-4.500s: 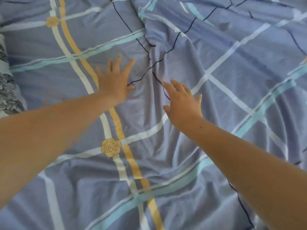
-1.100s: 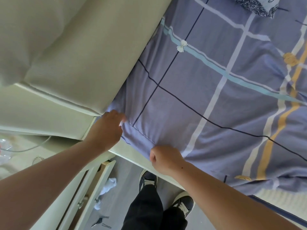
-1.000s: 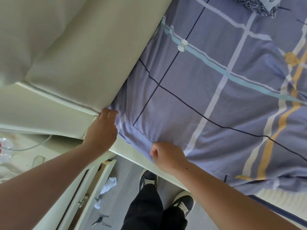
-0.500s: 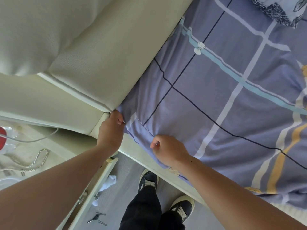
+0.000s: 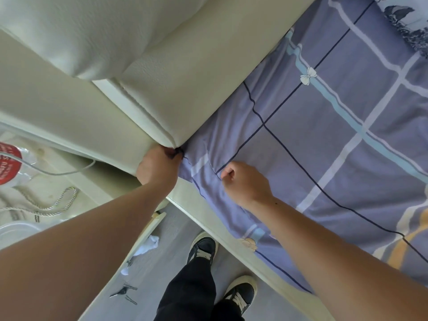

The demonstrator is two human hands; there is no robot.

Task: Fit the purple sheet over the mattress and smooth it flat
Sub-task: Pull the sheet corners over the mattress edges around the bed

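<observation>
Bedroom clutter is picked up first at nine o'clock: a red-labelled bag (image 5: 9,165) and a looped cord (image 5: 58,200) on a pale bedside top. The cream padded headboard (image 5: 162,66) is seen from eleven to twelve. And now the action! At the centre, the left hand (image 5: 157,169) is jammed into the corner where headboard meets bed. Its fingers are curled and the tips are buried in the gap, so whether cloth is pinched cannot be told. Down at six, dark shoes (image 5: 201,249) are planted beside the bed rail (image 5: 231,232).

Just right of centre, the right hand (image 5: 245,181) is clenched on the purple sheet (image 5: 324,147), with creases drawn into the fist, so cloth appears to be gathered there. From two to five o'clock the sheet is spread over the mattress, with its edge draped over the rail. A patterned pillow (image 5: 407,22) is glimpsed at one.

Corner tucking is judged to be the step in hand. It would be done best if the slack were held taut by the right fist while the corner is pushed deep and low, and the creases near the fist then swept outward.
</observation>
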